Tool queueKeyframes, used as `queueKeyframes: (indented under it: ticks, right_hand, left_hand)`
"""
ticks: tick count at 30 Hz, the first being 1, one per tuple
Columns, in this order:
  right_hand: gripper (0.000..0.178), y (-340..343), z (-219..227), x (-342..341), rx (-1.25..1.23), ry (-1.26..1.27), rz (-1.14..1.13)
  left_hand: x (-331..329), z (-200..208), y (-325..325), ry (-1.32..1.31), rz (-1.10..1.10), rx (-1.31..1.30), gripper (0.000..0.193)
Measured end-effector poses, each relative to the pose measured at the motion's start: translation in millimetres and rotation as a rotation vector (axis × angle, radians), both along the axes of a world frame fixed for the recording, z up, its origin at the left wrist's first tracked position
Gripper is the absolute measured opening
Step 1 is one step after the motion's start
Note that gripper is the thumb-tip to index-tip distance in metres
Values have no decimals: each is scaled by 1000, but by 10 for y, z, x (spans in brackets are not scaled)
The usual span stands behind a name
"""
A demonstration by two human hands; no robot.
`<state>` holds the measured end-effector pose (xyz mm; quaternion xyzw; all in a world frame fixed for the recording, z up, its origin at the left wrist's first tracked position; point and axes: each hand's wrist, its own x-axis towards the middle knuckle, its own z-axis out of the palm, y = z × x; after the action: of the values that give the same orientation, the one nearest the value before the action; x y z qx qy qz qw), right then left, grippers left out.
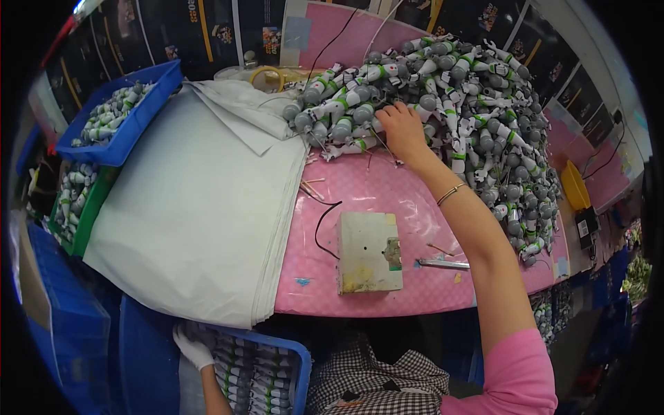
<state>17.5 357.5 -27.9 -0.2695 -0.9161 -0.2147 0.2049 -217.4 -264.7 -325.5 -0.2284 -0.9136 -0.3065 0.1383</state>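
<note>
Toy figures [477,114] lie heaped beyond and rightward of the bare right hand [403,131], the nearer one, long axes pointing many ways. Its fingers curl at the heap's edge; whether they grip cannot be told. The gloved left hand [194,351], grip unclear, is beside rowed figures [277,384] inside a blue bin [303,360].

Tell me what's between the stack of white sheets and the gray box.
In the head view, a thin black wire and a small blue scrap lie on the pink tablecloth between the white sheets and the gray box.
</note>
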Motion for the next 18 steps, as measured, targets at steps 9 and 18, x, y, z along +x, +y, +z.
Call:
queueKeyframes:
  ticks: [9,18]
  right_hand:
    - [38,-960,486,861,30,317,356]
    - [33,-1680,485,1924,-913,766,201]
  left_hand:
    - [702,2191,1160,105,65,758,30]
    - [2380,3380,3117,390,-969,430,37]
